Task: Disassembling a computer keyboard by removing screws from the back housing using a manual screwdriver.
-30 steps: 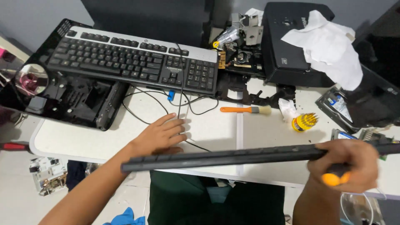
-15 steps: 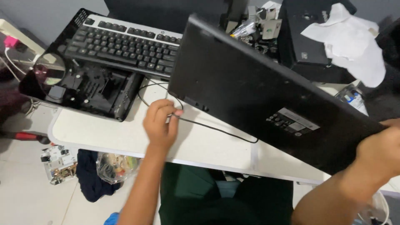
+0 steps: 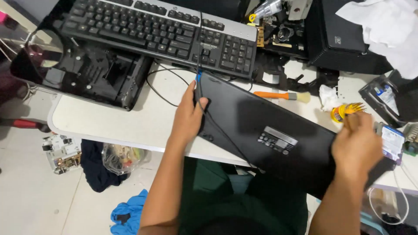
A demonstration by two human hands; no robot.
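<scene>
Far left: round mirror (image 3: 43,54) atop a black opened device housing (image 3: 93,76) on the white bench (image 3: 109,122). Behind it, a black-and-silver keyboard (image 3: 161,32), keys up. Centre: left hand (image 3: 188,115) clasps the left end of an overturned black keyboard (image 3: 265,130), which lies underside up, slanting across the bench's front edge; its thin cable (image 3: 220,130) runs over the back. Behind: orange-handled brush (image 3: 278,95). Right: right hand (image 3: 357,146), fingers curled, grips the keyboard's right end. Beyond it, a yellow screwdriver-bit holder (image 3: 344,112).
</scene>
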